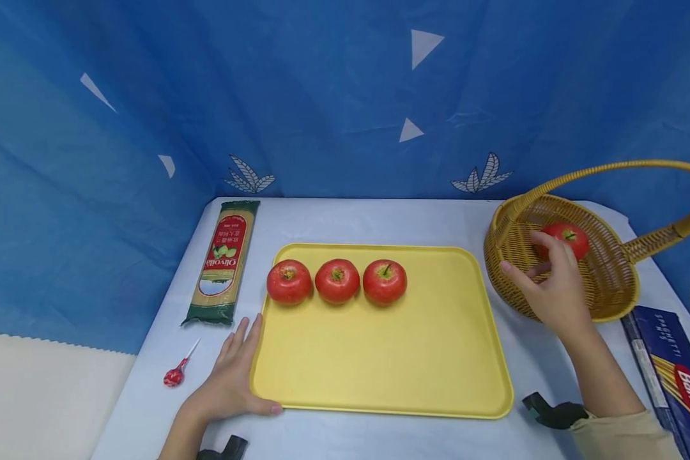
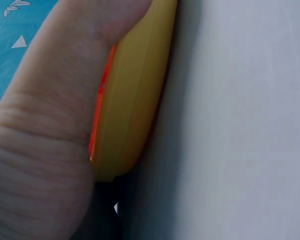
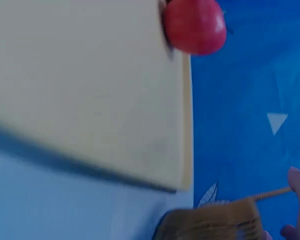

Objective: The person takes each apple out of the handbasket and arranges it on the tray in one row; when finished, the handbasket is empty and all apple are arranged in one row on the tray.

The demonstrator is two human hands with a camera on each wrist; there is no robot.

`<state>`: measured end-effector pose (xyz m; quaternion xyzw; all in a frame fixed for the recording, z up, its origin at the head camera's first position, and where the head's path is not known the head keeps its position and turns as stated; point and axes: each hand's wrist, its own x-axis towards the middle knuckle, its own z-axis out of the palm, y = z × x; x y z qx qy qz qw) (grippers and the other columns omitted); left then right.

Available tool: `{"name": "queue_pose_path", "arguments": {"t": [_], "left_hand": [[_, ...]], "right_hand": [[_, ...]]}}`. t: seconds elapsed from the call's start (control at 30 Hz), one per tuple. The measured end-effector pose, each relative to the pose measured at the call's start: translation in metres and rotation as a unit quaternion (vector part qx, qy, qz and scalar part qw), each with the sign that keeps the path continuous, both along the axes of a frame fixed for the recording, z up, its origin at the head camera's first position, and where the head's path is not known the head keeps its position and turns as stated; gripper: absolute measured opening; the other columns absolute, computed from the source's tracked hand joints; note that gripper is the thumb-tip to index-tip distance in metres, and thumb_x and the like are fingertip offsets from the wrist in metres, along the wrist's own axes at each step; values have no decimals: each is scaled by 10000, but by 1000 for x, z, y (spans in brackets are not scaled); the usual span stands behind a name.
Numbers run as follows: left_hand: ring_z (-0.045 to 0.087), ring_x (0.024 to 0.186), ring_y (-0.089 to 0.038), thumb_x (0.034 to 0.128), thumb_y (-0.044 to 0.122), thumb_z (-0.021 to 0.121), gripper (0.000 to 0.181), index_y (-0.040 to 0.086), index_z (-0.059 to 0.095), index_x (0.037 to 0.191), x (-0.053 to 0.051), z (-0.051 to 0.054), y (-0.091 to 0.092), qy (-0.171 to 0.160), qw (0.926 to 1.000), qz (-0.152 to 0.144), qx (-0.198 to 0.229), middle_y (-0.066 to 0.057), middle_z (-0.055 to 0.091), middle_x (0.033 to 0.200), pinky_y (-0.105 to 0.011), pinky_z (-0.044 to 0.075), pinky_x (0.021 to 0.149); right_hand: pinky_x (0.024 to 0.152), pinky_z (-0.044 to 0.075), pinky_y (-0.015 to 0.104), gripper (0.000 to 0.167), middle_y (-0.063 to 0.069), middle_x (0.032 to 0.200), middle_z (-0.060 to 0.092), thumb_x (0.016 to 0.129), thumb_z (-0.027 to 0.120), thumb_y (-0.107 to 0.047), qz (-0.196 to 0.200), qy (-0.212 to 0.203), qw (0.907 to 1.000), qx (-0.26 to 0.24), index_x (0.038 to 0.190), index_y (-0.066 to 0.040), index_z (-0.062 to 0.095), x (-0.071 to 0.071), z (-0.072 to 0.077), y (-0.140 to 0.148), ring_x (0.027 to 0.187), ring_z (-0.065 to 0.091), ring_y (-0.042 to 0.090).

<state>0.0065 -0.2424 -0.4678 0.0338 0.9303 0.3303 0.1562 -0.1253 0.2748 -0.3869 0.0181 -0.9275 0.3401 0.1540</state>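
Observation:
My left hand [image 1: 234,374] rests spread at the near left corner of a yellow tray [image 1: 379,358], its thumb by the front rim and its fingers along the left side. Three red apples, a left one [image 1: 289,282], a middle one [image 1: 337,281] and a right one [image 1: 384,282], sit in a row on the tray's far left part. Over a wicker basket [image 1: 612,287] reaches my right hand [image 1: 558,291], thumb and fingers apart with nothing visible between them. Another red apple [image 1: 575,239] lies inside the basket, just beyond those fingers and partly hidden by them.
A pasta packet [image 1: 221,262] lies left of the tray, with a red lollipop [image 1: 174,375] nearer the front. Right of the tray, a blue spaghetti box [image 1: 675,377] lies below the basket. The basket's tall handle [image 1: 627,165] arches up, and a blue curtain [image 1: 333,96] hangs behind.

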Motion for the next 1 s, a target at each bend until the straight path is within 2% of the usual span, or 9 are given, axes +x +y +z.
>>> {"name": "queue_pose_path", "arguments": {"t": [0.17, 0.23, 0.27, 0.33, 0.37, 0.4, 0.47, 0.77, 1.0], "left_hand": [[-65, 1544, -359, 464, 683, 881, 1543, 241, -58, 1605, 0, -1, -1, 45, 10000, -18, 82, -143, -14, 1681, -603, -4, 1217], [-68, 1544, -357, 467, 682, 881, 1542, 239, -61, 1605, 0, -2, -1, 53, 9999, -17, 106, -144, -16, 1681, -578, -16, 1224], [-69, 1544, -356, 469, 681, 880, 1540, 239, -62, 1604, 1, -2, -1, 54, 9999, -17, 117, -143, -18, 1681, -572, -20, 1225], [-67, 1543, -358, 472, 681, 879, 1537, 238, -60, 1605, 1, -1, -1, 51, 9999, -14, 107, -144, -17, 1680, -587, -16, 1221], [-67, 1543, -358, 471, 680, 879, 1537, 237, -60, 1605, 1, 0, -1, 49, 9999, -14, 104, -144, -17, 1680, -599, -10, 1217], [-66, 1542, -360, 471, 679, 879, 1536, 237, -59, 1605, 1, 0, -1, 46, 9999, -15, 96, -144, -17, 1680, -613, -3, 1212], [-66, 1542, -360, 468, 681, 878, 1539, 237, -58, 1605, 0, 0, 0, 40, 10000, -15, 72, -142, -16, 1681, -637, 13, 1202], [-46, 1536, -384, 472, 691, 876, 1543, 201, -46, 1608, 0, 2, 1, 158, 9998, -84, 46, -173, 12, 1674, -668, 28, 1181], [-55, 1541, -368, 463, 695, 877, 1549, 214, -50, 1607, 0, 1, 0, 136, 9999, -56, 56, -158, 2, 1678, -645, 26, 1195]], "right_hand": [[575, 386, 32, 806, 251, 1392, 391, 896, 720, -378, -320, -352, 9987, 176, 1532, -99, 311, -9, -3, 27, 791, 488, 78], [579, 375, 50, 842, 270, 1417, 349, 901, 707, -400, -441, -546, 9973, 196, 1549, -97, 263, -14, -3, 35, 865, 509, 173], [630, 432, 94, 857, 276, 1441, 325, 904, 698, -409, -500, -657, 9964, 202, 1557, -96, 239, -17, -4, 39, 924, 514, 236], [793, 568, 267, 883, 298, 1494, 257, 918, 673, -422, -568, -896, 9942, 160, 1571, -85, 184, -24, -6, 46, 1101, 496, 394], [877, 580, 400, 894, 302, 1518, 222, 923, 661, -430, -593, -991, 9932, 136, 1576, -81, 159, -28, -7, 50, 1196, 453, 461], [939, 544, 540, 908, 306, 1539, 184, 927, 651, -437, -631, -1078, 9921, 104, 1579, -73, 135, -31, -8, 53, 1278, 393, 511], [998, 374, 742, 913, 303, 1568, 130, 934, 636, -440, -709, -1146, 9909, 61, 1579, -60, 113, -36, -11, 59, 1373, 282, 565], [1034, 305, 755, 985, 232, 1624, -58, 930, 588, -516, -1071, -1654, 9804, -65, 1592, -111, -18, -52, -13, 75, 1426, 163, 597], [1034, 305, 764, 1045, 276, 1614, -39, 906, 589, -570, -1289, -2007, 9711, 8, 1590, -134, -70, -62, -16, 81, 1409, 177, 614]]}}
